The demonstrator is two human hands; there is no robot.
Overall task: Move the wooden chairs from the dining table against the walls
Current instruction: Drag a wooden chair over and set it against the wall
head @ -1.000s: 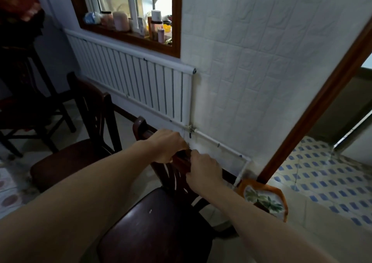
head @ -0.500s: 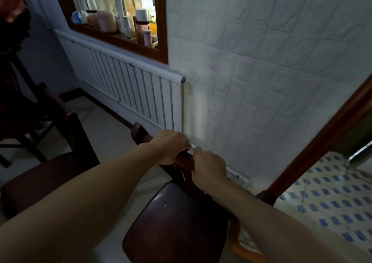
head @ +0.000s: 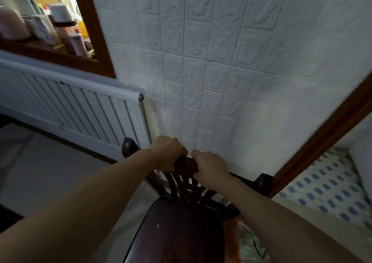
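Observation:
A dark wooden chair (head: pixel 177 232) stands right in front of me, its back close to the white brick-pattern wall (head: pixel 221 71). My left hand (head: pixel 168 154) grips the top rail of the chair's back, left of centre. My right hand (head: pixel 209 167) grips the same rail just to the right, the two hands almost touching. The glossy seat reaches toward me between my forearms. The chair's legs are hidden below the seat.
A white radiator (head: pixel 76 109) runs along the wall at left under a wooden window sill (head: pixel 50 55) with several bottles. A brown door frame (head: pixel 322 134) slants at right, blue-patterned floor tiles (head: pixel 326 192) beyond it. An orange-rimmed object (head: pixel 241 240) lies under the chair's right side.
The chair has moved toward the wall and to the right, both hands staying on its top rail. The second chair at left has dropped out of view.

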